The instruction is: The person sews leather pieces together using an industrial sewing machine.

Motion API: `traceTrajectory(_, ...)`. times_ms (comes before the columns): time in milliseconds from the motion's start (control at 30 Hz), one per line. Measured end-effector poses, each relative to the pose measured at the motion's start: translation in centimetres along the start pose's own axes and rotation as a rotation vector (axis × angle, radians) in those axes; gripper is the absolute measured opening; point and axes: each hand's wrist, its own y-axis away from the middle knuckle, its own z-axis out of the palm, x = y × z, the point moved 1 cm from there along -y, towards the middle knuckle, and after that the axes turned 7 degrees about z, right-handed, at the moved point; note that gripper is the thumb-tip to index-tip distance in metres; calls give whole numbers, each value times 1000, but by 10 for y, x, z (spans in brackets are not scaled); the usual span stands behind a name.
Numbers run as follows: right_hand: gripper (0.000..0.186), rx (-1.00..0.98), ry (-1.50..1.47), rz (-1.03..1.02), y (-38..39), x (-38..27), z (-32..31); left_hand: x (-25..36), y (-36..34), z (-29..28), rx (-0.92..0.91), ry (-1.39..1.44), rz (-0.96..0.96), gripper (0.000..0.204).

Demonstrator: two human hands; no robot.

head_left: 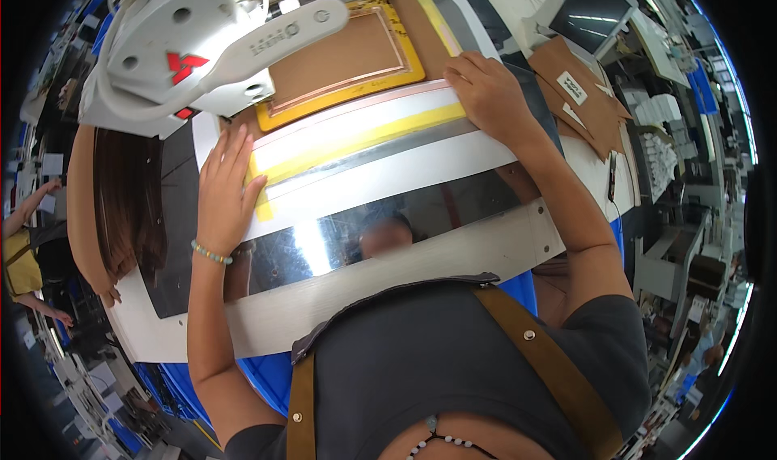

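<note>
My left hand [222, 181], with a beaded bracelet at its wrist, lies flat with fingers stretched along the left edge of a white sheet [356, 189] crossed by yellow tape [356, 143] and a grey strip. At the right end of the tape, my right hand [490, 96] rests with bent fingers by the edge of a brown sheet [426, 27]; nothing shows in its fingers. Beyond my hands a yellow frame [414, 67] surrounds a brown panel [340, 55]. Beneath the white sheet extends a shiny metal plate [348, 237] with reflections in it.
A white machine head [174, 35] with a pale lever [279, 43] overhangs the frame at upper left. Brown cut pieces [576, 96], a dark thin tool [612, 177] and a monitor [595, 11] are at right. Another person in yellow [23, 262] is at far left.
</note>
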Motion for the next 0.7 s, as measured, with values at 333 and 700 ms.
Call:
traceTrajectory(333,62,-254,77,339,32,-16,1,1,16,8,72,-1,-43,62)
traceTrajectory(700,55,-181,-61,318,31,-18,5,-7,25,2,322,-147,-91,52)
